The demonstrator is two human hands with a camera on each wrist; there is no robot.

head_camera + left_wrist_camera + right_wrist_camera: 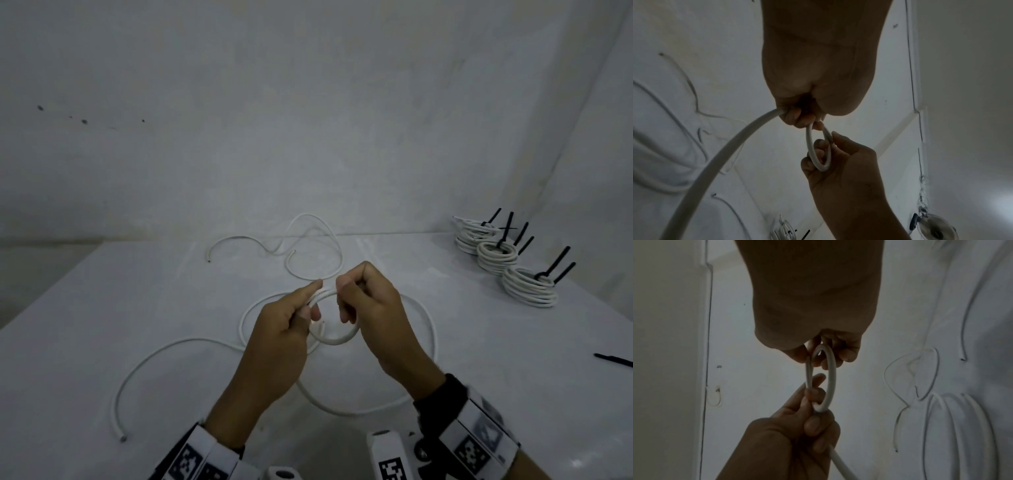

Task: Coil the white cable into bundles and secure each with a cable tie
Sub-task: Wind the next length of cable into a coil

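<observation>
Carefully, I pinched the cable (334, 337) loop in both hands, left hand (284, 329) and right hand (370, 308), judging equal turns would bundle best.

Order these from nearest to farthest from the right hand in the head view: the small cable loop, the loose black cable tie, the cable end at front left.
1. Small cable loop: held in the right hand.
2. Loose black cable tie: right edge of the table.
3. Cable end: front left.
</observation>
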